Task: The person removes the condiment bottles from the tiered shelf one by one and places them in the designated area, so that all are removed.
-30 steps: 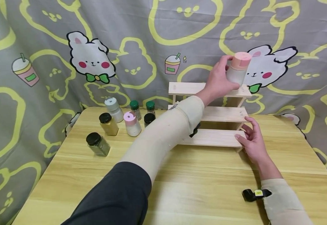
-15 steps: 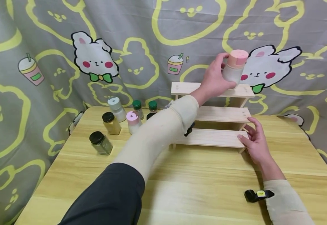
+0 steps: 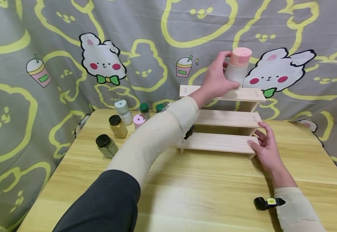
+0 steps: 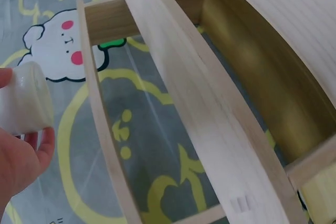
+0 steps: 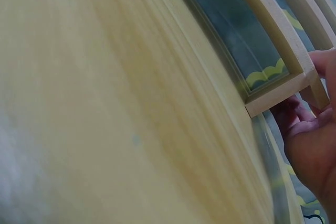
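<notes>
My left hand (image 3: 215, 79) grips a frosted seasoning jar (image 3: 236, 74) with a pink cap, thumb in front and fingers behind. The jar is upright above the top tier of a three-tier wooden shelf rack (image 3: 223, 142), near its right half. In the left wrist view, the pale base of the jar (image 4: 26, 100) shows beside the rack's top board. My right hand (image 3: 268, 149) holds the rack's right end, thumb on the lowest board and a finger at the middle one. The right wrist view shows this hand (image 5: 312, 148) around the corner leg.
Left on the wooden table (image 3: 203, 193) stand a black-capped jar of green seasoning (image 3: 107, 146), a black-capped yellow one (image 3: 118, 126), a pale-blue-capped jar (image 3: 123, 112), a pink-capped jar (image 3: 139, 120) and two green-capped bottles (image 3: 144, 109). A patterned curtain (image 3: 145, 19) hangs behind.
The left hand has moved the pink-capped jar slightly left and up over the top tier. The right hand keeps its hold on the rack. The head view has shifted a little.
</notes>
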{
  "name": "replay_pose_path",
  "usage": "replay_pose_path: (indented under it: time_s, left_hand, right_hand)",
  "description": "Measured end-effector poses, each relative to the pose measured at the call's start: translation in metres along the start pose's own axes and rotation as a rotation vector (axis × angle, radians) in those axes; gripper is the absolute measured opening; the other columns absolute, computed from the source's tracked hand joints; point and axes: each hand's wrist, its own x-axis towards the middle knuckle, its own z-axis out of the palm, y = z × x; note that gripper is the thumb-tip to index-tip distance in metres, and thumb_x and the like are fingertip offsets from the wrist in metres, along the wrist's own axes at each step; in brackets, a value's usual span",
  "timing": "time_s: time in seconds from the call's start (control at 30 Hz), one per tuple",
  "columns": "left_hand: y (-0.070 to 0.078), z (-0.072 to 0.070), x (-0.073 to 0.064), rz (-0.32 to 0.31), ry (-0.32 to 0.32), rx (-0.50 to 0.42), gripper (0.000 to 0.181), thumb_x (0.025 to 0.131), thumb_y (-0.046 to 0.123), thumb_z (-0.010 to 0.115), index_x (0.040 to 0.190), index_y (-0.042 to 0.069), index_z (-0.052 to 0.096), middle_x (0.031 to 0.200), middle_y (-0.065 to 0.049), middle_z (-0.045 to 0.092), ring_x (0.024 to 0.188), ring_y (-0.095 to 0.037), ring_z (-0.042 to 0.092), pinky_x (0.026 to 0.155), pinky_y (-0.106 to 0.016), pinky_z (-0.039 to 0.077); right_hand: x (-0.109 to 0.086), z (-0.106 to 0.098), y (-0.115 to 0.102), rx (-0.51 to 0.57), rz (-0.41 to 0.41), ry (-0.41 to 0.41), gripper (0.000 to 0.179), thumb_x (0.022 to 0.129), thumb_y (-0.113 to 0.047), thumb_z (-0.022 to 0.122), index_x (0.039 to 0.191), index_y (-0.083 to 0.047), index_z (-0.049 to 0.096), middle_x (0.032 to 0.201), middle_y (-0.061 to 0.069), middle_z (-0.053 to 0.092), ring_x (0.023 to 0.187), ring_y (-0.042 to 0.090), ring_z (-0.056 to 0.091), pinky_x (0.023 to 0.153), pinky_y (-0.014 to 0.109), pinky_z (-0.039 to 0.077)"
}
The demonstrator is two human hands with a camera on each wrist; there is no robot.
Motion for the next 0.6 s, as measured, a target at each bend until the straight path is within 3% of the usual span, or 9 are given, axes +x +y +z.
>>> replay_pose_path:
  time_s: [0.6]
  left_hand:
    - [0.006, -0.045, -0.017, 0.019, 0.024, -0.014, 0.088, 0.072, 0.008, 0.087, 0.142, 0.022, 0.036, 0.113, 0.000, 0.057, 0.099, -0.013, 0.057, 0.080, -0.023, 0.049]
  right_hand:
    - [-0.002, 0.003, -0.004, 0.038, 0.012, -0.008, 0.075, 0.090, 0.026, 0.051, 0.150, -0.017, 0.036, 0.127, 0.004, 0.060, 0.100, 0.014, 0.065, 0.073, 0.023, 0.057]
